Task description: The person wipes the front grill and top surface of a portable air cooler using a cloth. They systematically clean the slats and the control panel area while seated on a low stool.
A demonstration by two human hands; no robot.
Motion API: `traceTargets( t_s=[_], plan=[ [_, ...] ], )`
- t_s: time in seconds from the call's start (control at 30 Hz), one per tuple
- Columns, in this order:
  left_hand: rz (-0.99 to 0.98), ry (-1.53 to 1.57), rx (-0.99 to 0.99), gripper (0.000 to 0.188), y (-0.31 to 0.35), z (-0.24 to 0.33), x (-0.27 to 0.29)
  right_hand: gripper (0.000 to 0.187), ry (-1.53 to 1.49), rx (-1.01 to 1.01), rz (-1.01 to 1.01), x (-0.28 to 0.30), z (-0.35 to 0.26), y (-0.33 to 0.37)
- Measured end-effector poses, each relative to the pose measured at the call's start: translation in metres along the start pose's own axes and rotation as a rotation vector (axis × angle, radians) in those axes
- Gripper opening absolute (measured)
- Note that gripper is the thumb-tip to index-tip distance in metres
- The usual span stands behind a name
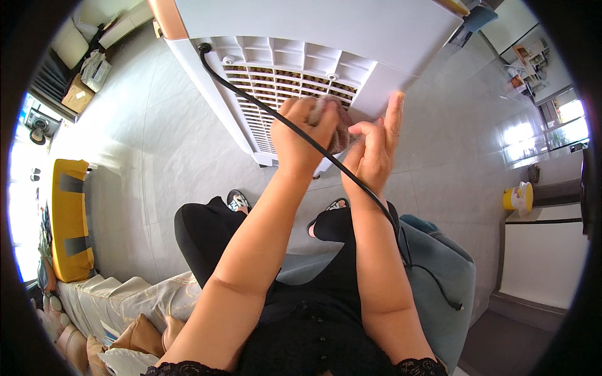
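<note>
A white appliance [320,25] that looks like an air cooler stands in front of me, its slatted grille [251,94] facing me. My left hand [300,135] is closed round a brownish-pink cloth [338,128] at the grille's lower right part. Just right of it, my right hand [374,147] is by the panel's edge, one finger stretched out and the others partly bent, with nothing seen in it. From the unit's upper left corner a black power cord [263,103] crosses over my left hand and right forearm. Its loose end lies at my right side.
Under me is a blue-grey chair [439,276]. At the left are a yellow piece with grey patches [69,219] and a fabric-covered sofa [132,301]. Cardboard box [78,94] and white bag stand far left. A yellow-and-white bucket [518,198] is at the right.
</note>
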State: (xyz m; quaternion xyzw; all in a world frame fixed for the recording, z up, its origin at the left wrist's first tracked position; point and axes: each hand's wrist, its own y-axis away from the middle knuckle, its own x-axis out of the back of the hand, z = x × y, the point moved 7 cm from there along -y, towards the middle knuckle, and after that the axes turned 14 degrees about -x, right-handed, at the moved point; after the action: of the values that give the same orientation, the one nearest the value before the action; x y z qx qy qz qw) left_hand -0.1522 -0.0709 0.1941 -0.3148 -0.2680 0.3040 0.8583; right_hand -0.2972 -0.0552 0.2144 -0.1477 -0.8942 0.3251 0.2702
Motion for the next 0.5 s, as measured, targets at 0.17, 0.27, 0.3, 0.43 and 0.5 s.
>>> traceTargets(
  t_s=[0.17,0.27,0.3,0.43,0.5],
  plan=[
    [0.015,0.112,-0.174,0.02,-0.004,0.021,0.0,0.018,-0.005,-0.003,0.029,-0.001,0.0,0.002],
    [-0.024,0.039,-0.1,0.021,-0.012,0.026,-0.006,0.019,-0.017,-0.003,0.043,-0.001,0.002,0.0],
    [-0.014,0.025,-0.111,0.022,-0.012,0.026,-0.005,0.019,-0.009,0.004,0.034,0.0,0.002,0.0],
    [0.04,-0.008,-0.021,0.021,-0.007,0.006,0.006,0.018,0.017,0.0,-0.011,0.002,-0.001,0.0],
    [0.06,-0.005,0.011,0.02,-0.003,0.004,0.009,0.018,0.017,0.024,0.002,0.002,-0.002,0.0]
  ],
)
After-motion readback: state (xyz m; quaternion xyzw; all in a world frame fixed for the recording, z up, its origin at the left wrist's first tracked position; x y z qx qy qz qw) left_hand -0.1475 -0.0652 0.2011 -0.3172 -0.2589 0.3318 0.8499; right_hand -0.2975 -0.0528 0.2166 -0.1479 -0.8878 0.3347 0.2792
